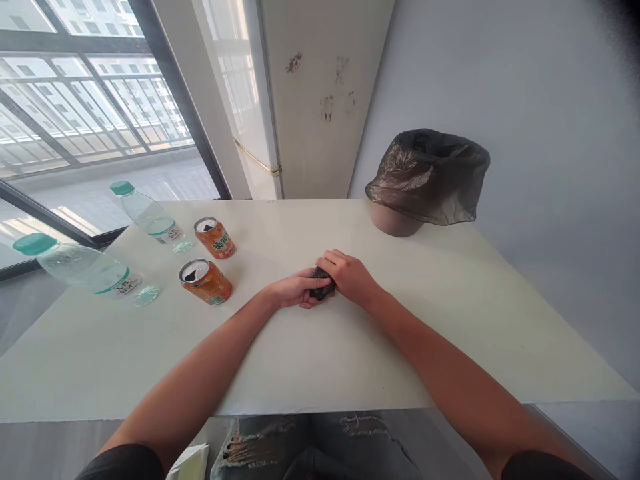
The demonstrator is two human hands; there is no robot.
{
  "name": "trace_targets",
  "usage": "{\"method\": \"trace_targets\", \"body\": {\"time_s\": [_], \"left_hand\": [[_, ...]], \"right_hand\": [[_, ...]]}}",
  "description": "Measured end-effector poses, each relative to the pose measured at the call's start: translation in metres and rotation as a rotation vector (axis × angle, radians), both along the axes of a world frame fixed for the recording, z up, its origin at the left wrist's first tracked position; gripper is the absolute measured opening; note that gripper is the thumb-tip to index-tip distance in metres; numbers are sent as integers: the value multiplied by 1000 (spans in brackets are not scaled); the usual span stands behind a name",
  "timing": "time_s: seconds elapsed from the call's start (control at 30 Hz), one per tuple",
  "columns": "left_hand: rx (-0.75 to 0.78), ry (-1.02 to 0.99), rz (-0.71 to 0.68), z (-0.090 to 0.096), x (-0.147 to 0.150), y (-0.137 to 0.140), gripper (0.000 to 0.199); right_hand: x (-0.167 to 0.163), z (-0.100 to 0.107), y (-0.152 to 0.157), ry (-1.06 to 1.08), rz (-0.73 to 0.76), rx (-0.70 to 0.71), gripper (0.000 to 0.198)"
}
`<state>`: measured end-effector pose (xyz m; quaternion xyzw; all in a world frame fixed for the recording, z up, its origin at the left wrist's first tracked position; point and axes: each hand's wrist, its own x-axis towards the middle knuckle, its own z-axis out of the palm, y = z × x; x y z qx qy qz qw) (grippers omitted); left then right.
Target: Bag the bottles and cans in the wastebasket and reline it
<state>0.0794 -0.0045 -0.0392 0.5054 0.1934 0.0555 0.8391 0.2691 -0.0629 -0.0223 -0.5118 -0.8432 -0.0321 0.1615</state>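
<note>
A small, dark, wrinkled bundle that looks like a crumpled black plastic bag (321, 291) is held between both hands over the middle of the table. My left hand (300, 289) is closed around it from the left, thumb on top. From the right, my right hand (347, 273) curls over its far side, fingers closed against it. Part of the bundle is hidden by the fingers. Left of the hands stand two opened orange drink cans, a nearer can (207, 283) and a farther can (216, 238).
Two clear bottles with green caps, a near bottle (83, 267) and a far bottle (147, 212), stand at the left of the white table (300, 360). At the back right is a bin (395, 221) lined with a dark bag (425, 180), near the wall.
</note>
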Motion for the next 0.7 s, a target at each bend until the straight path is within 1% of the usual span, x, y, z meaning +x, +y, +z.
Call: {"method": "trace_targets", "body": {"time_s": [0.07, 0.17, 0.27, 0.4, 0.43, 0.47, 0.53, 0.6, 0.7], "left_hand": [[-6, 24, 25, 1, 1, -1, 36], [-8, 29, 43, 3, 2, -1, 30], [5, 20, 82, 4, 2, -1, 26], [26, -33, 192, 2, 2, 1, 24], [23, -45, 223, 2, 2, 1, 24], [16, -53, 248, 2, 3, 1, 25], [16, -64, 262, 1, 4, 1, 28], [49, -83, 207, -1, 5, 1, 33], [130, -100, 87, -3, 5, 0, 42]], "right_hand": [[1, 0, 0, 12, -14, -16, 15], [4, -1, 0, 50, -9, -1, 24], [8, 0, 0, 128, 45, 15, 36], [14, 4, -2, 359, 220, 15, 57], [15, 4, -3, 443, 222, 4, 61], [16, 3, -2, 544, 186, -22, 63], [15, 0, -1, 770, 48, -135, 59], [12, -5, 2, 963, -60, -317, 49], [7, -11, 6, 1153, -99, -548, 42]]}}
